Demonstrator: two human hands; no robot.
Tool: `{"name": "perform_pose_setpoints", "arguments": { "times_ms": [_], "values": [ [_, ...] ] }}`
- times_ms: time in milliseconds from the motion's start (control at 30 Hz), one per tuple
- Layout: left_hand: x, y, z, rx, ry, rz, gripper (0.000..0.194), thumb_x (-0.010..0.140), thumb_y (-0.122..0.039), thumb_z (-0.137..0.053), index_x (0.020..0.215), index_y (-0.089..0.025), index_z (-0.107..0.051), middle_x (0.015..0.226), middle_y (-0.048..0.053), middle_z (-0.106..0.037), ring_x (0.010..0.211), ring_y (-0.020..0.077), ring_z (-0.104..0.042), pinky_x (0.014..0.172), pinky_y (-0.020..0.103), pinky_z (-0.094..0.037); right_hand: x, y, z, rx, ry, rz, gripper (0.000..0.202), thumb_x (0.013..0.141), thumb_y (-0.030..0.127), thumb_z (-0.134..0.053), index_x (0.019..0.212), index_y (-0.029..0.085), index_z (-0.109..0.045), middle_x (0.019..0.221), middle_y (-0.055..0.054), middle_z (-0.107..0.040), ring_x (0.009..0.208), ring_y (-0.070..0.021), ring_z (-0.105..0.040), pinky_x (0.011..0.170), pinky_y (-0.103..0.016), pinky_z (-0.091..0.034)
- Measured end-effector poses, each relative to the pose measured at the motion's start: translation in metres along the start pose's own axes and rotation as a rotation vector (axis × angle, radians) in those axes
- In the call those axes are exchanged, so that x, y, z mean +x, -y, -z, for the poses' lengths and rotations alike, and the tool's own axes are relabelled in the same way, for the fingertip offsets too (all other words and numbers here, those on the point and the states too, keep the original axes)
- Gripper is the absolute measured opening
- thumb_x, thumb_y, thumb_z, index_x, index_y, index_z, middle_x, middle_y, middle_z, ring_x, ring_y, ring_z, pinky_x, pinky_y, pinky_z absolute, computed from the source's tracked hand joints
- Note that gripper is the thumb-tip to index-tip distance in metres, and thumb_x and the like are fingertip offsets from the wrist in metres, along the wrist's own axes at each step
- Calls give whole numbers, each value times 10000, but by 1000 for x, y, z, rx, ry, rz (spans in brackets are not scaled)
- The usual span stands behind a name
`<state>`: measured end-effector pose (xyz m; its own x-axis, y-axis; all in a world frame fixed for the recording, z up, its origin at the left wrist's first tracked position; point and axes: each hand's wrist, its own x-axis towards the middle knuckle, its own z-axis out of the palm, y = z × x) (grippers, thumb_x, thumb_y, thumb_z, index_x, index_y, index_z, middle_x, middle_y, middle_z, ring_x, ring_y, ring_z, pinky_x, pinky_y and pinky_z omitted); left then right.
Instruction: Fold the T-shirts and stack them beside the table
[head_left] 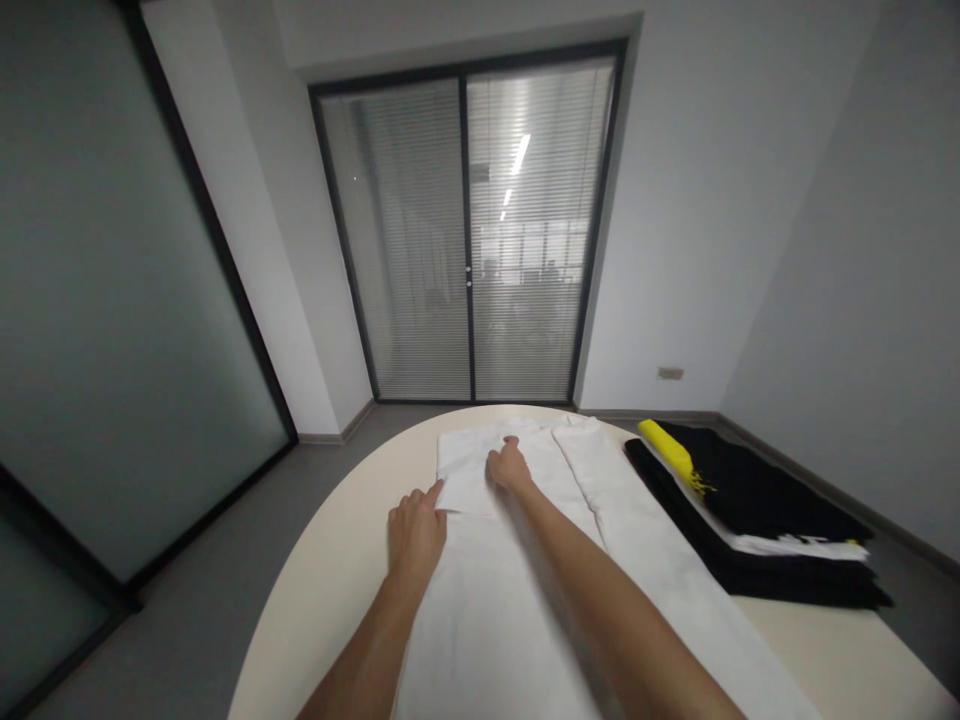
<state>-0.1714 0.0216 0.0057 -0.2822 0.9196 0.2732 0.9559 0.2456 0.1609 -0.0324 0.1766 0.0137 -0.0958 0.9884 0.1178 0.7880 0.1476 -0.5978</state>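
A large white cloth (495,620) lies over the middle of the table, its exact kind unclear. Across its far end a flap (469,470) is folded over, and a raised fold runs lengthwise on the right. At the flap's left edge is my left hand (416,530), its fingers curled and its thumb on the corner of the fabric, gripping it. My right hand (511,466) reaches further out and rests on top of the flap, thumb and forefinger apart, the other fingers partly hidden. Nothing shows between those fingers.
The round-ended pale table (300,600) carries a stack of folded black cloths (750,490) on the right, with a white layer between. A yellow fringed cloth (671,450) lies on the stack's left side. Beyond stand a glass door with blinds (465,240) and white walls.
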Motion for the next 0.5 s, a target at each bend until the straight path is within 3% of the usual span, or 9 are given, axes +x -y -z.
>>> {"name": "perform_pose_setpoints", "arguments": {
  "times_ms": [67, 167, 267, 367, 500],
  "values": [
    [-1, -1, 0, -2, -6, -16, 521, 939, -176, -500, 1451, -272, -508, 1040, 81, -655, 1004, 226, -593, 861, 333, -413, -5, 2, -2, -55, -27, 1, 674, 899, 215, -449, 1539, 92, -276, 1368, -238, -559, 1182, -303, -587, 935, -404, -464],
    [-2, -2, 0, -16, -18, -41, 471, 940, -199, -514, 1402, -271, -567, 1020, 79, -643, 995, 231, -583, 857, 337, -413, -14, 8, -5, -200, -50, 167, 512, 930, 262, -477, 1438, 202, -488, 1538, -154, -409, 1352, -324, -412, 1045, -446, -379],
    [-3, -3, -1, -27, -6, -42, 426, 934, -183, -519, 1337, -272, -630, 1035, 79, -638, 1002, 228, -577, 867, 329, -411, -18, 19, -10, -270, 12, 334, 395, 987, 287, -420, 1345, 265, -586, 1463, -90, -517, 1336, -294, -413, 1061, -457, -348],
    [-4, -3, -1, -28, 14, -49, 415, 933, -170, -525, 1314, -281, -648, 1056, 80, -629, 1021, 229, -571, 873, 328, -412, -15, 30, -15, -293, 76, 383, 400, 1001, 247, -387, 1345, 280, -587, 1347, -82, -613, 1232, -258, -502, 1004, -414, -395],
    [-4, -5, 1, -35, 25, -56, 416, 933, -160, -523, 1307, -287, -654, 1061, 81, -627, 1026, 231, -567, 879, 333, -413, -5, 44, -21, -322, 126, 409, 475, 983, 157, -372, 1397, 307, -552, 1408, -73, -568, 1234, -244, -505, 974, -369, -429]
  ]
}}
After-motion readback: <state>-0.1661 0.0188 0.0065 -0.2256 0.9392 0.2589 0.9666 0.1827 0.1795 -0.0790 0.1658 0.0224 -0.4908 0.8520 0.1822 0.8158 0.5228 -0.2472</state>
